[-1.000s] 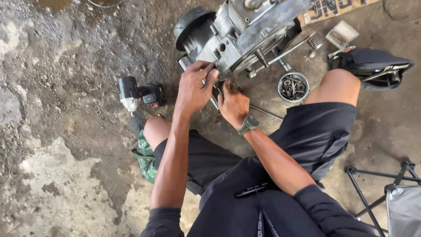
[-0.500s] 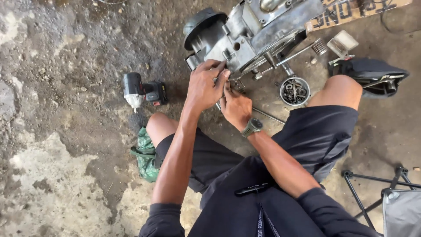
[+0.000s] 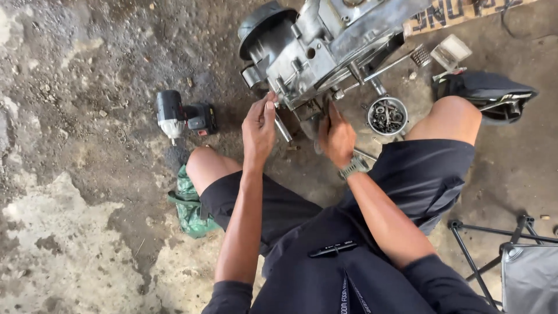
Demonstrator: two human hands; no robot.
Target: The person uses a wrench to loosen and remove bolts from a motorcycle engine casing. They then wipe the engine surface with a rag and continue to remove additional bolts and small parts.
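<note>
A grey metal engine block (image 3: 325,46) lies on the stained concrete floor in front of my knees. My left hand (image 3: 258,131) is at its lower left corner, fingers pinched on a thin metal rod (image 3: 283,129) that slants down from the casing. My right hand (image 3: 337,136), with a wristwatch, reaches up under the block's lower edge with its fingers together against the metal. Its fingertips are hidden there, so I cannot see whether it holds anything.
A black and silver cordless impact wrench (image 3: 181,116) lies on the floor to the left. A round tin of nuts and washers (image 3: 387,116) sits right of the hands. A green rag (image 3: 190,206) lies by my left leg; a folding stool (image 3: 517,261) is at the lower right.
Both hands were close together on the engine's lower edge. Now my left hand has drawn away to the left with the rod, and the right hand stays under the block.
</note>
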